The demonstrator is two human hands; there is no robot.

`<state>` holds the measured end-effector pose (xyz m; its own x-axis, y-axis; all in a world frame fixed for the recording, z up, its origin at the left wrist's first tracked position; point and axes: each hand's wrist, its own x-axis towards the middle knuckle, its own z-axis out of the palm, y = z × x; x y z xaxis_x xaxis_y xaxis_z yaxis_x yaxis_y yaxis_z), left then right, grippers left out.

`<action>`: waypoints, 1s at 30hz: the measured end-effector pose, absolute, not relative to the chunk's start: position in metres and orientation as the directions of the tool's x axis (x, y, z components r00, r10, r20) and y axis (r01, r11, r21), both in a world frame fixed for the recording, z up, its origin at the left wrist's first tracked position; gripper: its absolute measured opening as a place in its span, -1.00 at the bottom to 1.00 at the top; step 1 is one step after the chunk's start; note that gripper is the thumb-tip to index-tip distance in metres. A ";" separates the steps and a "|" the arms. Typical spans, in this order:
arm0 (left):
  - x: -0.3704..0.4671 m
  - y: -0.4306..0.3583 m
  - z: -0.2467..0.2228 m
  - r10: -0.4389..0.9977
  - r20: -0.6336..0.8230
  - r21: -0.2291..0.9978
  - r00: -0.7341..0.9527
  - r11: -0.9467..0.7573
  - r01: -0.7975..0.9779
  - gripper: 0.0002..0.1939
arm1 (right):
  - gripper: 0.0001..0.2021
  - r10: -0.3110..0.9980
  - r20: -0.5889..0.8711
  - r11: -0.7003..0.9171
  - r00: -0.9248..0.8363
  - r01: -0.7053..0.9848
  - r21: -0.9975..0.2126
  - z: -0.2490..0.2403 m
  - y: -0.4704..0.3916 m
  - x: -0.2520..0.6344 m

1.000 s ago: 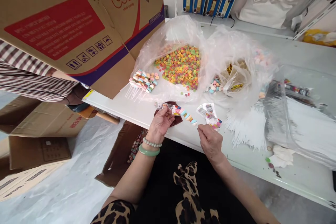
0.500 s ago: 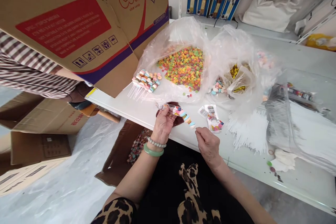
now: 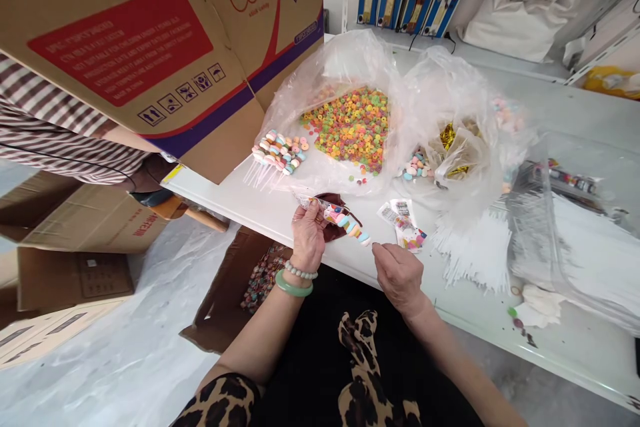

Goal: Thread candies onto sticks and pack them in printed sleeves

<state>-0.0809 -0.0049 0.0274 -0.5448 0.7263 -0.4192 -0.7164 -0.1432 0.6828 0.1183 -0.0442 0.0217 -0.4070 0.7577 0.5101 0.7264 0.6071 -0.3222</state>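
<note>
Head view: the handle of the candy stick (image 3: 353,228) is hidden within the right hand (image 3: 399,273), and its upper end is hard to make out inside the printed wrapper (image 3: 331,213). A brown item (image 3: 334,230) behind the left hand (image 3: 309,235) is partly covered and cannot be identified. The large carton (image 3: 165,33) is cut off at the top and left edges and screens most of a person in striped clothing (image 3: 55,123).

Left hand: raised at the table's near edge, thumb and fingers pinching the wrapper. Right hand: knuckles up, fingers clenched on the handle end of the candy stick. The candy stick slants down between both hands, above the white table (image 3: 357,265), partly inside the wrapper.
</note>
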 end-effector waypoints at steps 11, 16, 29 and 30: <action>-0.077 -0.011 0.031 0.882 -0.301 0.741 -0.362 -0.022 -0.671 -0.70 | -0.87 0.980 -0.026 0.050 -0.195 0.377 -0.925 0.025 -0.036 0.119; -0.083 -0.006 0.024 0.874 -0.334 0.689 -0.354 -0.030 -0.724 -0.68 | -0.87 0.968 0.011 0.108 -0.252 0.373 -0.921 0.018 -0.036 0.119; -0.074 -0.016 0.015 0.881 -0.398 0.680 -0.256 0.096 -0.727 -0.65 | -0.81 0.831 -0.500 -0.516 -0.244 -0.003 -0.857 0.001 -0.037 0.097; -0.075 -0.016 0.014 0.876 -0.411 0.680 -0.254 0.108 -0.726 -0.65 | -0.83 0.870 -0.445 -0.440 -0.212 0.071 -0.895 -0.001 -0.039 0.098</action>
<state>-0.0751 -0.0156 0.0141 -0.2539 0.8757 -0.4107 -0.7256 0.1083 0.6795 0.0978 -0.0387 -0.0011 -0.2121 0.8701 -0.4448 0.0706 -0.4404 -0.8950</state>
